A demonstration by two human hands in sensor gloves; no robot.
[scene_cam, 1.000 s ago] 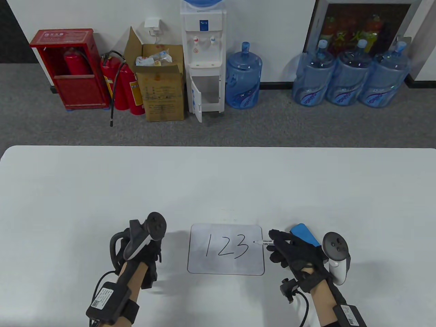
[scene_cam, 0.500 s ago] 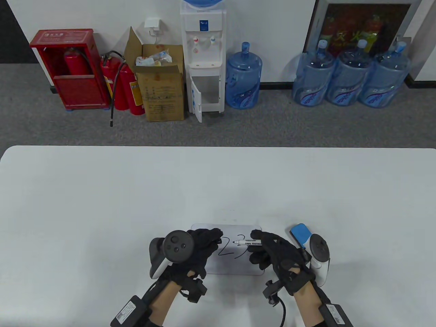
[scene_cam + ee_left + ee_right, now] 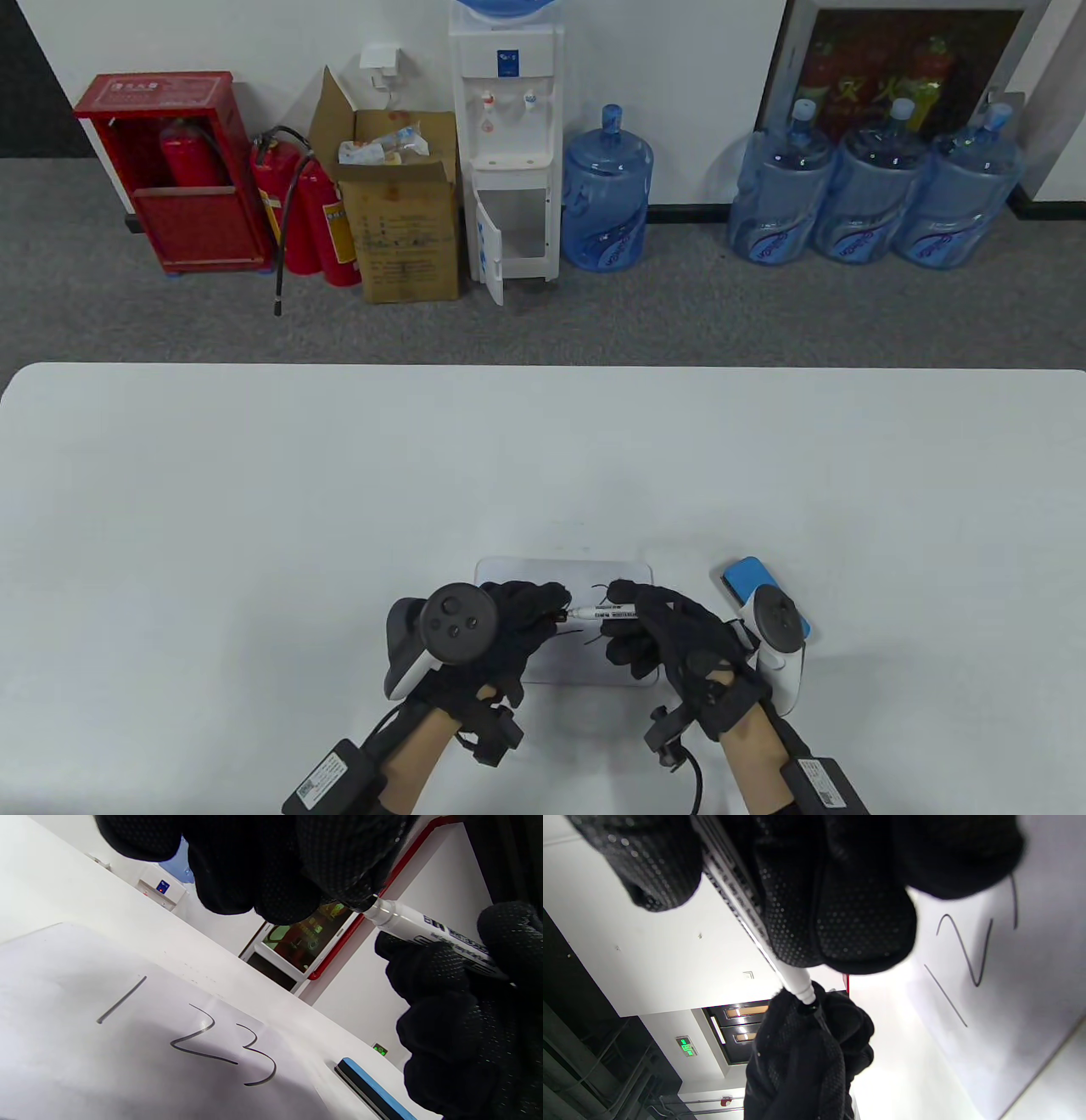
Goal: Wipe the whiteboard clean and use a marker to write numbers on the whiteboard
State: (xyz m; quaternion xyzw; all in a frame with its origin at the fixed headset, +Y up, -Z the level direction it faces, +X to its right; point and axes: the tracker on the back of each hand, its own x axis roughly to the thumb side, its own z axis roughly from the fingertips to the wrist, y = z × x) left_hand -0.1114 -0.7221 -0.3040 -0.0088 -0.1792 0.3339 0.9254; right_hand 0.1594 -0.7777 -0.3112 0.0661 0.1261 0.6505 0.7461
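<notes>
Three digits, 1 2 3, already inked on the whiteboard (image 3: 127, 1052) beneath both grips, right hand (image 3: 679, 637) pinching the marker (image 3: 607, 610), left hand (image 3: 501, 628) closed around its tip, probably capping.

A: How much of the whiteboard (image 3: 567, 567) can you see from above?

B: Only its far edge and a strip at the near side. Both hands sit over the middle, so the digits are almost wholly covered there.

A: And the marker (image 3: 604, 610)?

B: Its tip is buried in the left hand (image 3: 501, 628); whether a cap is on it, I cannot tell. The print on the barrel is too small to read.

A: The eraser (image 3: 747, 577)?

B: Its near end is behind the tracker on the right hand (image 3: 679, 645).

A: The wrist views?

B: In the right wrist view the digit 3 is hidden behind the fingers (image 3: 861, 921).
</notes>
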